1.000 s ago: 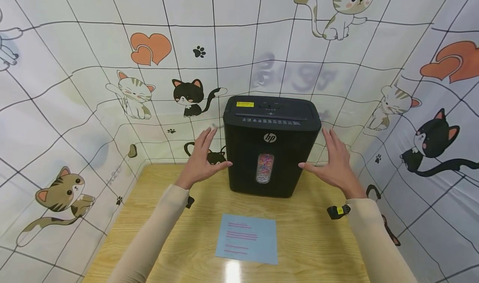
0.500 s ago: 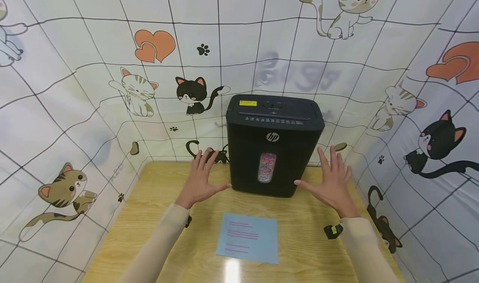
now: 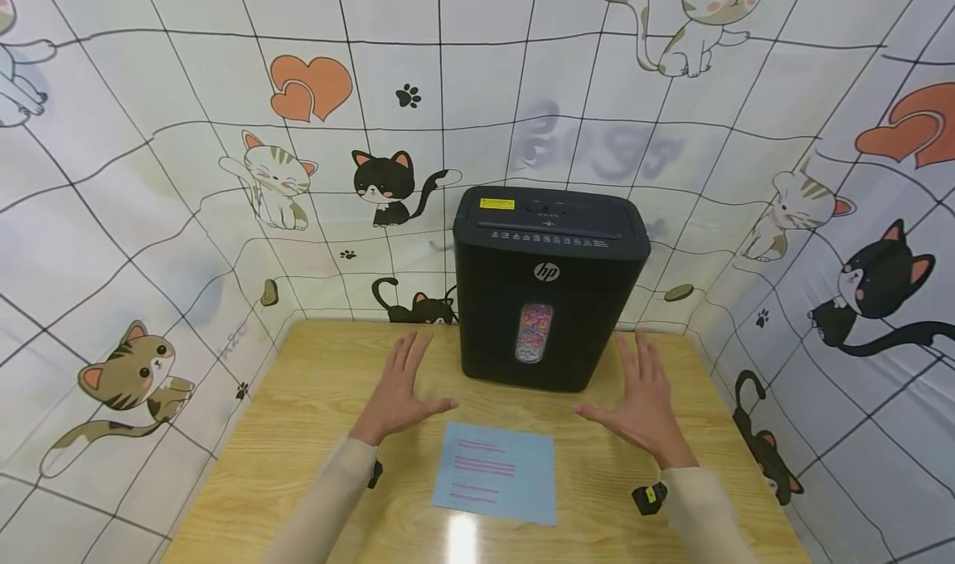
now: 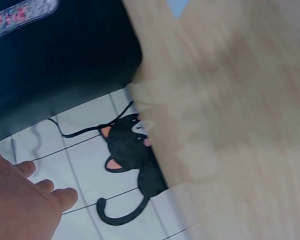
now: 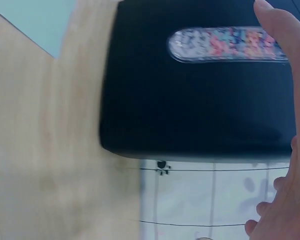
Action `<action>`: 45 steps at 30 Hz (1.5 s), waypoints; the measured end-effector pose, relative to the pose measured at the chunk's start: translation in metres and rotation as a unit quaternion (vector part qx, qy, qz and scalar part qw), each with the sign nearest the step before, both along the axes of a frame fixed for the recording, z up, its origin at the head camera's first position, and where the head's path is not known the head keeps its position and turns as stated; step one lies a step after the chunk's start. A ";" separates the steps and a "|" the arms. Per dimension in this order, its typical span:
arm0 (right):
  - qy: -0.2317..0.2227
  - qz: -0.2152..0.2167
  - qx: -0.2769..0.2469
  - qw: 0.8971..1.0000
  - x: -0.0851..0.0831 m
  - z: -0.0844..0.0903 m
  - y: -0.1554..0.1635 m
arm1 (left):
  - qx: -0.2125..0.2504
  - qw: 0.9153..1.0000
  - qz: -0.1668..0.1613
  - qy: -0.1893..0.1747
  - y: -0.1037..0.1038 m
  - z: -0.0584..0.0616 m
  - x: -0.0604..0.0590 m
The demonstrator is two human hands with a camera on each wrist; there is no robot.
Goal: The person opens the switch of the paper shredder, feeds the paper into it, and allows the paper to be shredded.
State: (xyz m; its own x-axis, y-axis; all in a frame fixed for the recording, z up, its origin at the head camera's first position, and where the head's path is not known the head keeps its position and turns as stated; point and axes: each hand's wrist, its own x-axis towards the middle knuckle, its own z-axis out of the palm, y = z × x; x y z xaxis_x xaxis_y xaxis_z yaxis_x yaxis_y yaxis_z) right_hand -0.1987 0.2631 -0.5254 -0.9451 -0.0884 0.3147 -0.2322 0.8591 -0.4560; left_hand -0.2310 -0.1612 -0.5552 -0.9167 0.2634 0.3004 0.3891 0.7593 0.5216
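Note:
A black HP paper shredder (image 3: 492, 315) stands upright at the back of the table, colourful shreds showing through its oval window (image 3: 534, 333). My left hand (image 3: 399, 391) is in front of the shredder's left side, fingers spread and thumb pointing inward, holding nothing. On the other side, my right hand (image 3: 636, 400) is spread likewise, its thumb toward the middle. Between and below the hands lies a light blue sheet of paper (image 3: 496, 473) with pink printed lines. Each wrist view shows the shredder's dark body (image 4: 65, 60) beyond the hand.
The wooden table (image 3: 298, 398) backs onto a white curtain (image 3: 477, 75) with a grid and cartoon cats. It also hangs along both sides. Small black cameras (image 3: 649, 498) sit at the wrists.
Both hands have drawn back from the shredder's sides toward the person, with fingers still spread. Shredder and paper keep their places on the table; the head view has shifted slightly.

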 end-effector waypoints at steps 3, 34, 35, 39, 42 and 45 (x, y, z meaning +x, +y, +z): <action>0.001 0.012 -0.005 1.000 0.002 -0.012 -0.006 | 0.006 1.000 -0.003 -0.016 -0.003 -0.010 0.005; -0.122 0.118 -0.033 0.985 0.036 -0.109 -0.069 | 0.012 0.991 -0.075 -0.111 0.027 -0.087 0.050; -0.128 0.119 -0.029 0.984 0.035 -0.111 -0.071 | 0.009 0.990 -0.078 -0.115 0.029 -0.089 0.051; -0.141 0.131 -0.034 0.981 0.037 -0.119 -0.079 | -0.007 0.987 -0.095 -0.127 0.036 -0.097 0.053; -0.147 0.139 -0.037 0.979 0.039 -0.125 -0.084 | -0.016 0.985 -0.109 -0.131 0.040 -0.102 0.055; -0.162 0.140 -0.030 0.976 0.040 -0.131 -0.086 | -0.026 0.984 -0.117 -0.132 0.044 -0.104 0.056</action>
